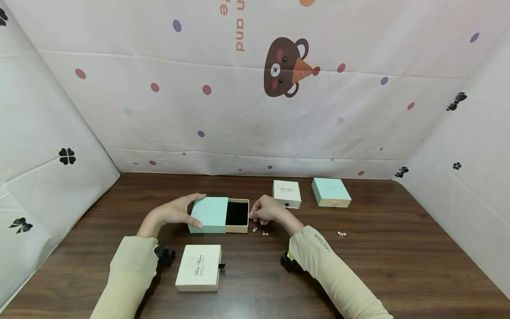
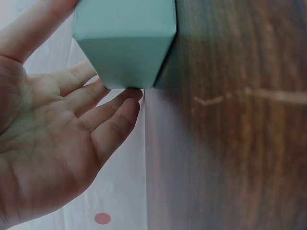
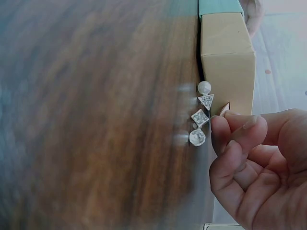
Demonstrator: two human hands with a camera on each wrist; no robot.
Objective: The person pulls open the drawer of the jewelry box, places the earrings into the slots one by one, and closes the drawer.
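A teal drawer box [image 1: 209, 215] lies with its cream inner drawer [image 1: 237, 229] pulled partway out to the right, baring a black lining [image 1: 237, 213]. My left hand [image 1: 177, 212] holds the teal sleeve from its left side, thumb at the near edge and fingers around the far end. At the drawer's right end, my right hand [image 1: 266, 209] pinches its small pull tab [image 3: 225, 109] between thumb and finger. Beside the drawer lie two small earrings, one [image 3: 206, 95] with a pearl and a triangle, the other [image 3: 198, 128] with a square and a round stone.
A white box [image 1: 198, 268] with a black tab lies in front. Behind my right hand stand a smaller white box [image 1: 287, 194] and a closed teal box [image 1: 331, 192]. Another small piece of jewelry [image 1: 341, 235] lies to the right. A printed cloth [image 1: 239, 110] bounds the table's back.
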